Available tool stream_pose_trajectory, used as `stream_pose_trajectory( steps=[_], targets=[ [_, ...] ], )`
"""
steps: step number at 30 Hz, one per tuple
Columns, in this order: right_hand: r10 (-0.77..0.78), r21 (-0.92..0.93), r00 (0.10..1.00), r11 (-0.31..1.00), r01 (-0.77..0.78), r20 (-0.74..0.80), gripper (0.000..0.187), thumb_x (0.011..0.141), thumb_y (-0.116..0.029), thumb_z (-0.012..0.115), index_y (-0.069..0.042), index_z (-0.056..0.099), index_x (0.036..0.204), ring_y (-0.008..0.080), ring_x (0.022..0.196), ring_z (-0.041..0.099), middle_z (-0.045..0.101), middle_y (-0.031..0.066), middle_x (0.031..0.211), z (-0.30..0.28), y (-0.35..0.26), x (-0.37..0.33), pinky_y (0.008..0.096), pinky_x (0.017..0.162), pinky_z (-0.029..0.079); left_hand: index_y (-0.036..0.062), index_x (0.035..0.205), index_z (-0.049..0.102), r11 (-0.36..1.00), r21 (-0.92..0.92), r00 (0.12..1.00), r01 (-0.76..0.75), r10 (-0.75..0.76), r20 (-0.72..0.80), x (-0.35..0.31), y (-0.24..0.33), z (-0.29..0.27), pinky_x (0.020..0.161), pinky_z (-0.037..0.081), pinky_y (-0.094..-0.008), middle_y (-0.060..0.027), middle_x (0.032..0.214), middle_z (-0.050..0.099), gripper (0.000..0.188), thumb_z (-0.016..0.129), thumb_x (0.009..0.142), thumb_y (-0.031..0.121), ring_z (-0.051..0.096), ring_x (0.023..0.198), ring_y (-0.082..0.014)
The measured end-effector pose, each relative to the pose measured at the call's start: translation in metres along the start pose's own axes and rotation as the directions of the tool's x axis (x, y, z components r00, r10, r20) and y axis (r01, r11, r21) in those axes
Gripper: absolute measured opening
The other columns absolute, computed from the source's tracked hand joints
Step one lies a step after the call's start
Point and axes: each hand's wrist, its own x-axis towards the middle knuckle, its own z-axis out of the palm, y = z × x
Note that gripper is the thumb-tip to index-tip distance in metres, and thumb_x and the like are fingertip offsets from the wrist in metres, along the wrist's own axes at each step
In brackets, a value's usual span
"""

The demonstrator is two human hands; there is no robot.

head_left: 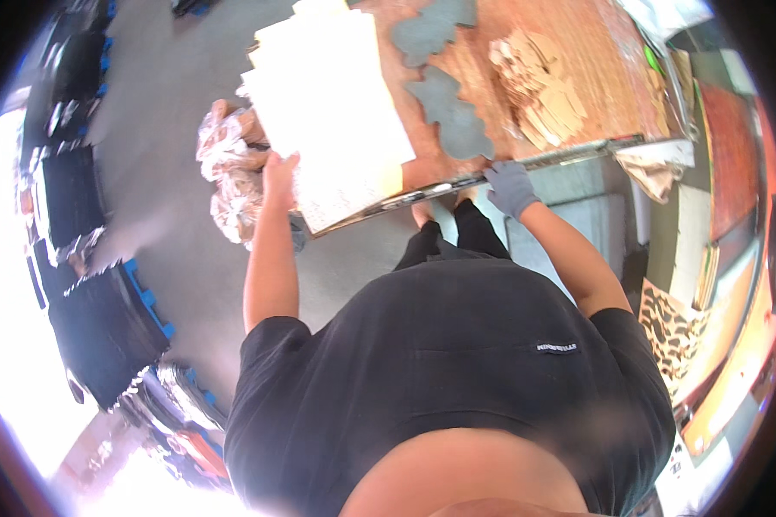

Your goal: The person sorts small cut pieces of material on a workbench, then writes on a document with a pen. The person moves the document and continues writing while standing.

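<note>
A tall stack of white sheets (332, 121), glaring in the light, lies on the left part of a brown wooden table (608, 60). At the stack's left edge, my bare left hand (279, 178) is closed on the sheets; some of its fingers are hidden. My right hand (510, 189), in a grey glove, is curled against the table's front edge. Just beyond it lies a dark grey, wavy-edged flat piece (450, 115), with a similar dark piece (433, 33) farther back. A heap of small tan cut pieces (539, 86) sits to the right of them.
Clear plastic bags with brown contents (233, 164) are left of the table. Stacks of dark sheets (108, 332) line the far left. At the right are upright boards (722, 164) and a tan sheet with cut-out holes (668, 332). A whitish cloth (655, 168) hangs by the table's right corner.
</note>
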Motion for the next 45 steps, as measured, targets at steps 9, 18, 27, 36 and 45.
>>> stream_pose_trajectory(
  steps=[9,18,27,36,45],
  targets=[
    [0.02,-0.122,0.995,0.992,-0.032,-0.098,0.014,0.074,-0.025,0.058,-0.013,0.061,0.079,0.0226,0.082,0.056,0.057,0.0064,0.085,0.006,-0.004,0.004,0.0375,0.07,0.043,-0.0035,0.116,0.05,0.987,-0.144,0.992,-0.077,0.09,0.083,-0.03,0.005,-0.012,0.083,0.044,-0.0312,-0.0091,0.106,0.059,0.033,0.056,0.083,0.003,0.056,0.093,-0.0167],
    [-0.036,0.012,0.992,0.999,0.037,-0.119,0.015,0.074,-0.02,0.055,-0.013,0.069,0.075,0.0306,0.072,0.062,0.063,0.0096,0.077,0.009,0.013,0.014,0.0418,0.063,0.05,-0.0083,0.114,0.05,0.709,0.556,0.9,-0.434,0.368,0.233,-0.087,0.05,0.019,0.083,0.044,-0.0338,-0.0186,0.105,0.06,0.033,0.052,0.082,0.002,0.056,0.093,-0.0232],
    [0.453,0.506,0.873,0.804,-0.312,-0.181,0.019,0.081,-0.025,0.052,-0.009,0.056,0.09,0.0354,0.077,0.058,0.059,0.0157,0.083,-0.025,-0.01,-0.082,0.0463,0.069,0.045,-0.0035,0.105,0.055,0.484,0.401,0.546,-0.778,0.203,0.813,-0.141,0.118,0.133,0.075,0.047,-0.0346,-0.0194,0.091,0.065,0.029,0.058,0.078,0.007,0.063,0.084,-0.0267],
    [0.712,0.886,0.606,-0.463,0.024,0.355,0.049,0.077,-0.048,0.061,-0.006,0.057,0.102,0.0102,0.049,0.042,0.062,0.0041,0.084,-0.031,0.011,-0.233,0.0272,0.046,0.037,0.0,0.121,0.049,0.496,-0.034,-0.1,-0.868,-0.108,0.989,-0.22,0.104,0.358,0.079,0.046,-0.0307,-0.0132,0.099,0.063,0.047,0.063,0.077,0.009,0.06,0.09,-0.0179],
    [0.687,0.517,0.723,-0.593,0.617,-0.075,0.076,0.082,-0.064,0.046,-0.011,0.036,0.136,0.0226,0.114,0.049,0.047,0.0092,0.131,-0.042,0.064,-0.398,0.0391,0.097,0.038,-0.001,0.135,0.034,0.643,-0.1,-0.425,-0.759,-0.373,0.825,-0.421,0.05,0.545,0.088,0.042,-0.0283,-0.0089,0.113,0.056,0.068,0.066,0.078,0.013,0.052,0.102,-0.0136]
  ],
)
